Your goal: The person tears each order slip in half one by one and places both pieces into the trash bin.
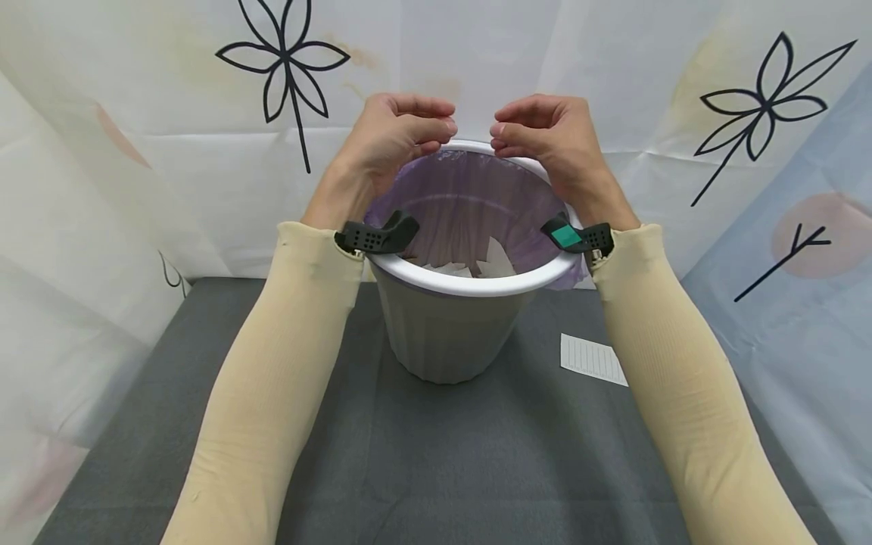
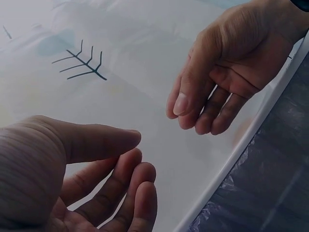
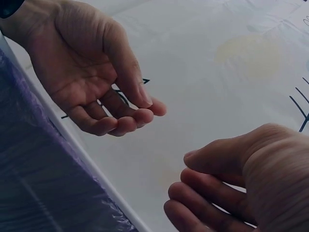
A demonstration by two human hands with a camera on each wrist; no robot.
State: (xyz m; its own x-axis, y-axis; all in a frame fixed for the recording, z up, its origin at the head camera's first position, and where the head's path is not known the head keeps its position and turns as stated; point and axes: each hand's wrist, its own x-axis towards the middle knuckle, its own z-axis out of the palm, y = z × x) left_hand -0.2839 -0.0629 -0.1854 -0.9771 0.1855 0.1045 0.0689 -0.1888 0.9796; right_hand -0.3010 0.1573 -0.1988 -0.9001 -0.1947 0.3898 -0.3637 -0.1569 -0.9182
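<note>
Both bare hands hover over the far rim of a round trash can, fingertips facing each other with a gap between. My left hand has loosely bent fingers, and nothing shows between thumb and fingers in the left wrist view. Across from it, my right hand is bent much the same way and holds nothing. The can has a white rim and a purple plastic liner inside. Pale paper scraps lie in it. Some liner hangs outside the rim at the right.
The can stands on a grey cloth-covered table. To its right lies a white lined paper strip, partly behind the right sleeve. A white curtain with printed flowers hangs close behind the can.
</note>
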